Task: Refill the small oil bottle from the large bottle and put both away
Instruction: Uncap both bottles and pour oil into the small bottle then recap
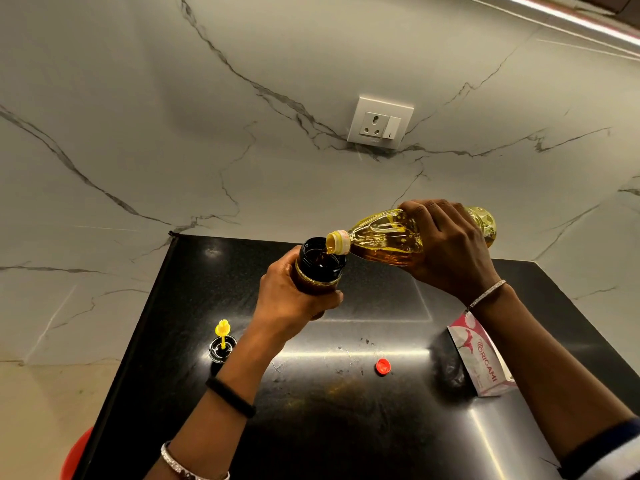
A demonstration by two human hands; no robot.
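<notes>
My left hand [291, 299] grips a small dark oil bottle [320, 268] with its wide mouth open, held above the black countertop [346, 410]. My right hand [446, 244] holds the large clear bottle of yellow oil [384, 239] tipped nearly flat. Its yellow neck rests over the small bottle's mouth and oil runs in. The small bottle's black lid with a yellow dropper [222, 342] stands on the counter at the left. A red cap [383, 367] lies on the counter at the right.
A pink and white Origami packet [485, 358] lies on the counter under my right forearm. A marble wall with a white power socket [380, 122] rises behind. Something red [74, 455] shows at the lower left, beside the counter edge.
</notes>
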